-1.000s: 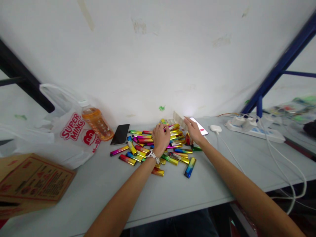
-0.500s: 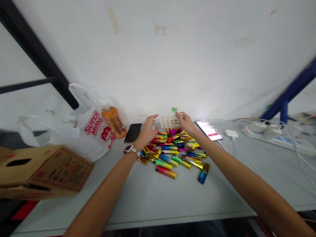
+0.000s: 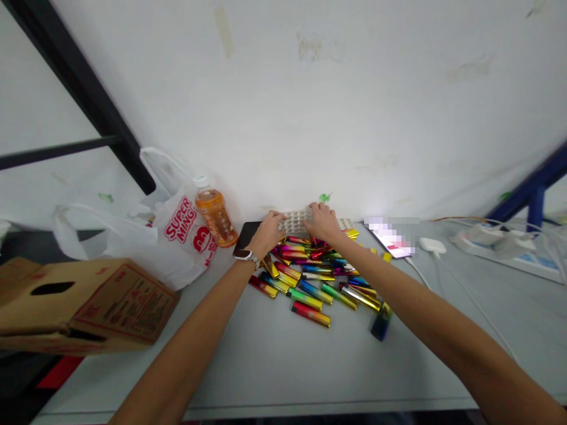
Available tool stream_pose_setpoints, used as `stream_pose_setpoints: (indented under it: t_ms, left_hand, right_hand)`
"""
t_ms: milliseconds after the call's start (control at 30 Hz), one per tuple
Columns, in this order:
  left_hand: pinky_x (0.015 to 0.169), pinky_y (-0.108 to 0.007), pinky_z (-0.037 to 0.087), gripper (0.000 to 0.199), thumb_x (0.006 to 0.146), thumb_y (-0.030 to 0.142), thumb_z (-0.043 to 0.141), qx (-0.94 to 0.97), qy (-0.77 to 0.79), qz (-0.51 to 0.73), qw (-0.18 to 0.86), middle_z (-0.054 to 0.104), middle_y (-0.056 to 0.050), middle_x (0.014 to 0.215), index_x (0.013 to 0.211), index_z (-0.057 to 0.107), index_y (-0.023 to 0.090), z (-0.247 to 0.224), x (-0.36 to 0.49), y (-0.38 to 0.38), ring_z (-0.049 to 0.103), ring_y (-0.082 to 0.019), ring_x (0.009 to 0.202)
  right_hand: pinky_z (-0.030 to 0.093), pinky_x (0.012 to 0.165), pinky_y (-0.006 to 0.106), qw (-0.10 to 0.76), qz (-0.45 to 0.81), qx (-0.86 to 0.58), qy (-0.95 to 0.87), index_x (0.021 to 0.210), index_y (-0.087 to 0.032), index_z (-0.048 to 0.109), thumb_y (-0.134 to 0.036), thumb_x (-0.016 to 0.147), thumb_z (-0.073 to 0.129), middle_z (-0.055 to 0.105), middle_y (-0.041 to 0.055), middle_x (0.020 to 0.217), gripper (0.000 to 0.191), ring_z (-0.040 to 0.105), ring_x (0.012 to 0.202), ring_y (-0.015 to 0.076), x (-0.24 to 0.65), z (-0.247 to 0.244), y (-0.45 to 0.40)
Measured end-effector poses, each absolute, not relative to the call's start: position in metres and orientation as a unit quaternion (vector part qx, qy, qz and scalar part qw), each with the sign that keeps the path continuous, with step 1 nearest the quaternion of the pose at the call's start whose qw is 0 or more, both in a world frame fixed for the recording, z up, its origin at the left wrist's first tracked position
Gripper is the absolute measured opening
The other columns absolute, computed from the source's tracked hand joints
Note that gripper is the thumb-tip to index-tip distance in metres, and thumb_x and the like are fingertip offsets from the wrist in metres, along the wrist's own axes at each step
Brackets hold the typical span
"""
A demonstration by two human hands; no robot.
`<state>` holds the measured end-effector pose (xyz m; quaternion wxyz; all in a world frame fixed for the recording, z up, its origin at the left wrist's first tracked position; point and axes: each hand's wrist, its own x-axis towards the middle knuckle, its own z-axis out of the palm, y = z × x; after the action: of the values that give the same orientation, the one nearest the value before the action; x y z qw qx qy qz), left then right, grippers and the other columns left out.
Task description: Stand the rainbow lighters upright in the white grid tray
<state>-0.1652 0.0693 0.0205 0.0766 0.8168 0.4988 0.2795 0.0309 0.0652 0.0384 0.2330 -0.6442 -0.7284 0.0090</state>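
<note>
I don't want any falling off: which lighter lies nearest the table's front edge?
The dark blue lighter, at the front right. Its blue end reaches farther forward than the red-and-gold lighter, the next nearest, off to its left.

Grey table [image 3: 266, 360] with shiny lighters [image 3: 310, 314] (a whole heap), phones [image 3: 245, 234], power strip [image 3: 538, 260].
</note>
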Motion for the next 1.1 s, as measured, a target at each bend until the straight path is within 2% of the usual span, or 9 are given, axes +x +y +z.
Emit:
stream_pose_setpoints:
  t_ms: [100,267,433,667,867,1100]
  left_hand:
    - [0.106,-0.043,0.046,0.026,0.090,0.016,0.054,0.839,0.500,0.213,0.028,0.065,-0.010,0.121,0.110,0.071,0.017,0.024,-0.162,0.061,0.058,-0.027,0.114]
    - [0.099,-0.040,0.048,0.029,0.097,0.025,0.048,0.841,0.521,0.145,-0.008,0.068,-0.009,0.121,0.111,0.073,0.017,0.027,-0.157,0.053,0.060,-0.027,0.110]
    - [0.095,-0.040,0.048,0.032,0.095,0.040,0.057,0.836,0.528,0.149,-0.021,0.067,-0.008,0.126,0.114,0.072,0.021,0.026,-0.153,0.053,0.059,-0.028,0.111]
    - [0.092,-0.038,0.047,0.026,0.094,0.037,0.061,0.832,0.536,0.142,-0.026,0.068,-0.010,0.115,0.109,0.073,0.019,0.030,-0.147,0.054,0.061,-0.028,0.108]
    - [0.089,-0.036,0.048,0.023,0.094,0.036,0.061,0.836,0.531,0.136,-0.039,0.067,-0.010,0.112,0.105,0.074,0.020,0.027,-0.154,0.056,0.061,-0.027,0.107]
    - [0.089,-0.034,0.048,0.021,0.094,0.035,0.061,0.833,0.537,0.129,-0.032,0.065,-0.009,0.113,0.104,0.073,0.020,0.029,-0.157,0.055,0.060,-0.025,0.105]
  right_hand:
    - [0.039,0.101,0.049,0.207,-0.055,-0.663,-0.717,0.128,-0.012,0.052,-0.032,0.089,0.057,0.060,0.0206,0.128,0.044,0.053,0.119,0.0347,0.035,0.041,0.057]
    - [0.036,0.098,0.047,0.180,-0.071,-0.664,-0.723,0.111,-0.017,0.065,-0.034,0.092,0.051,0.065,0.0161,0.119,0.029,0.053,0.116,0.0328,0.050,0.039,0.056]
    - [0.038,0.096,0.045,0.145,-0.041,-0.698,-0.700,0.115,-0.015,0.067,-0.032,0.091,0.050,0.066,0.0174,0.121,0.035,0.056,0.115,0.0324,0.067,0.036,0.058]
    - [0.039,0.096,0.044,0.113,0.029,-0.717,-0.687,0.119,-0.017,0.068,-0.035,0.087,0.056,0.068,0.0150,0.119,0.039,0.059,0.112,0.0311,0.077,0.038,0.062]
    - [0.033,0.100,0.050,0.092,-0.033,-0.654,-0.751,0.118,-0.023,0.074,-0.048,0.090,0.052,0.058,0.0198,0.126,0.044,0.045,0.123,0.0381,0.069,0.035,0.054]
    - [0.029,0.103,0.053,0.061,-0.010,-0.630,-0.774,0.115,-0.027,0.077,-0.047,0.094,0.045,0.056,0.0181,0.131,0.043,0.040,0.127,0.0383,0.064,0.037,0.051]
